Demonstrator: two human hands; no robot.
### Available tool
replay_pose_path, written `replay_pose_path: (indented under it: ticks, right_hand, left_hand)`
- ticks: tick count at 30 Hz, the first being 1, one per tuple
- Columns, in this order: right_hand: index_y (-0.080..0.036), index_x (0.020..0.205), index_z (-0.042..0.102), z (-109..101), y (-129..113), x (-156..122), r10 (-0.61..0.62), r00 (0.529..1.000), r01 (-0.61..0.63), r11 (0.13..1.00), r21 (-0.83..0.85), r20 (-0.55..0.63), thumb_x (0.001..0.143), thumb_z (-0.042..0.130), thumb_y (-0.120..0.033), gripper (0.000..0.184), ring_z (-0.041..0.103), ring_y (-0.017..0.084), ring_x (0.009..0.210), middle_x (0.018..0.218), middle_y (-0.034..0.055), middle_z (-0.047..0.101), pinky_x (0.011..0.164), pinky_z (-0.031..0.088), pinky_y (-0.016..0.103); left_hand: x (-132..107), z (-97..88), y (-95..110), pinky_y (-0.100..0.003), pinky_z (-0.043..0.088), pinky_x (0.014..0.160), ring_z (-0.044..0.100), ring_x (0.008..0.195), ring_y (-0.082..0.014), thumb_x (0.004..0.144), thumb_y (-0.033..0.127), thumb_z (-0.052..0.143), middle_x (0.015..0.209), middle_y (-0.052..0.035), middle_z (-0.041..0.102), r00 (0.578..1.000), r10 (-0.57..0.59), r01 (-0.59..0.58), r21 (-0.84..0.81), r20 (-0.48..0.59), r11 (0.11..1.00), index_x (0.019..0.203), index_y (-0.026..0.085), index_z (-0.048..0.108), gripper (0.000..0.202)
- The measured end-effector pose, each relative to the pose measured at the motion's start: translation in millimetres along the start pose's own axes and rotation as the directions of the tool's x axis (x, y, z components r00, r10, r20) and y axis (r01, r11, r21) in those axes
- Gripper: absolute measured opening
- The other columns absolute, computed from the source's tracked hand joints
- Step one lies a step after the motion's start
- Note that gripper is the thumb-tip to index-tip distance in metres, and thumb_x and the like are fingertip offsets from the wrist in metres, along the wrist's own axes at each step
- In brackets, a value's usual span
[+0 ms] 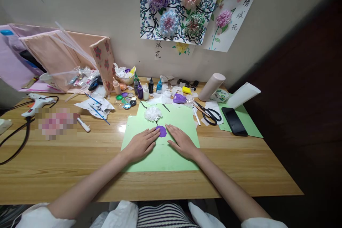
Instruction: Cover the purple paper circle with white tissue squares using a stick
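Two light green paper sheets (160,156) lie overlapped on the wooden desk in front of me. My left hand (141,144) rests flat on the paper, fingers stretched toward a small purple shape (161,131). Just right of that shape, my right hand (181,141) also lies flat with its fingers out. Neither hand holds anything. A white paper pom-pom flower (153,113) sits on the green paper just beyond the purple shape, with a thin dark stem line between them.
Paint bottles (145,87) and paint lids (125,100) stand at the back. Black scissors (210,114), a tape roll (221,95), paper rolls and a phone (234,121) lie right. A glue gun (37,102) with its cable and brushes (97,108) lie left. Flower pictures (177,5) hang on the wall.
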State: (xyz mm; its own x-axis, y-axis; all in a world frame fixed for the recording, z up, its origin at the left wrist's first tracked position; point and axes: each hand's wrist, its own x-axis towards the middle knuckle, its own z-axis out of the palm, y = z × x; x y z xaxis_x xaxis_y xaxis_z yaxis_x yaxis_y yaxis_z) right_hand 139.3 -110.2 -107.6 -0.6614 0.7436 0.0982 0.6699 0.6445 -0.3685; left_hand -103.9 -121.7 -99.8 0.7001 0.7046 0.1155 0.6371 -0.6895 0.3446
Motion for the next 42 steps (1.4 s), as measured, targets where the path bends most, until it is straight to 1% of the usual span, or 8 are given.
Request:
replay_pose_path:
  ticks: [4, 9, 14, 18, 23, 30, 37, 42]
  right_hand:
    - [-0.022, 0.147, 0.011, 1.6, 1.0, 1.6, 0.026, 1.000, -0.026, 1.000, 0.010, 0.012, 0.094, 0.032, -0.045, 0.061, 0.027, 0.019, 0.137, 0.150, 0.0051, 0.028, 0.112, 0.029, 0.040]
    - [-0.022, 0.147, 0.008, 2.4, 0.8, 1.5, 0.030, 0.999, -0.031, 1.000, 0.003, 0.011, 0.094, 0.031, -0.045, 0.062, 0.026, 0.019, 0.138, 0.150, 0.0050, 0.027, 0.112, 0.029, 0.041]
    - [-0.023, 0.147, 0.010, 2.4, -0.9, 1.7, 0.053, 0.999, -0.053, 0.998, 0.017, 0.010, 0.094, 0.031, -0.045, 0.061, 0.026, 0.019, 0.138, 0.150, 0.0045, 0.027, 0.112, 0.028, 0.041]
    - [-0.024, 0.147, 0.009, 2.1, -0.8, 2.4, 0.052, 0.999, -0.052, 0.999, 0.018, 0.007, 0.095, 0.031, -0.044, 0.060, 0.027, 0.019, 0.137, 0.150, 0.0042, 0.027, 0.112, 0.027, 0.042]
    - [-0.023, 0.147, 0.008, 3.2, -0.2, 2.5, 0.063, 0.998, -0.063, 0.998, -0.002, -0.002, 0.095, 0.031, -0.044, 0.061, 0.027, 0.017, 0.137, 0.150, 0.0035, 0.027, 0.113, 0.027, 0.041]
    - [-0.024, 0.147, 0.010, 2.5, -1.7, 2.3, 0.080, 0.997, -0.080, 0.997, 0.004, -0.004, 0.095, 0.030, -0.044, 0.059, 0.026, 0.017, 0.137, 0.150, 0.0026, 0.027, 0.113, 0.026, 0.040]
    - [-0.024, 0.146, 0.012, 3.0, -1.8, 2.3, 0.091, 0.996, -0.091, 0.996, 0.007, -0.015, 0.095, 0.030, -0.044, 0.058, 0.025, 0.017, 0.138, 0.150, 0.0025, 0.026, 0.114, 0.025, 0.041]
    - [-0.025, 0.146, 0.013, 3.2, -2.8, 2.6, 0.090, 0.996, -0.089, 0.996, 0.017, -0.026, 0.095, 0.030, -0.043, 0.057, 0.026, 0.018, 0.138, 0.150, 0.0016, 0.027, 0.113, 0.025, 0.041]
  left_hand:
    - [-3.2, -0.5, 1.8, -0.041, 0.028, 0.112, 0.025, 0.137, -0.0189, 0.094, 0.034, 0.033, 0.147, -0.0041, 0.032, 1.000, 0.014, -0.014, 0.021, -0.012, 1.000, 0.142, 0.023, 0.030, 0.049]
    - [-2.6, -3.5, 6.4, -0.042, 0.021, 0.114, 0.018, 0.140, -0.0195, 0.094, 0.040, 0.033, 0.150, -0.0031, 0.021, 0.999, 0.043, -0.043, 0.003, 0.010, 0.999, 0.146, 0.025, 0.014, 0.057]
    - [-1.3, -4.4, 7.0, -0.043, 0.022, 0.114, 0.020, 0.139, -0.0195, 0.093, 0.043, 0.035, 0.150, -0.0026, 0.023, 0.997, 0.034, -0.033, -0.015, 0.066, 0.999, 0.145, 0.026, 0.017, 0.057]
    - [-3.3, -4.6, 5.7, -0.043, 0.022, 0.113, 0.021, 0.139, -0.0197, 0.093, 0.042, 0.035, 0.149, -0.0028, 0.025, 0.998, 0.037, -0.035, -0.033, 0.055, 0.999, 0.145, 0.028, 0.018, 0.056]
    - [-6.3, -3.1, 5.0, -0.041, 0.022, 0.114, 0.017, 0.140, -0.0205, 0.093, 0.042, 0.035, 0.151, -0.0048, 0.017, 1.000, 0.020, -0.019, -0.018, 0.021, 1.000, 0.147, 0.024, 0.008, 0.063]
    - [-10.0, -2.2, 1.9, -0.043, 0.022, 0.114, 0.020, 0.139, -0.0198, 0.094, 0.040, 0.032, 0.151, -0.0023, 0.020, 0.999, -0.012, 0.012, 0.014, 0.049, 1.000, 0.146, 0.026, 0.014, 0.057]
    - [-8.7, -2.7, 2.6, -0.039, 0.019, 0.115, 0.014, 0.141, -0.0195, 0.094, 0.044, 0.031, 0.153, -0.0045, 0.011, 0.998, -0.054, 0.053, 0.016, 0.027, 0.998, 0.147, 0.020, 0.002, 0.065]
    - [-7.2, -1.0, 2.0, -0.039, 0.022, 0.114, 0.020, 0.139, -0.0198, 0.093, 0.047, 0.032, 0.151, -0.0032, 0.020, 0.997, -0.074, 0.073, 0.034, 0.036, 0.997, 0.147, 0.023, 0.010, 0.063]
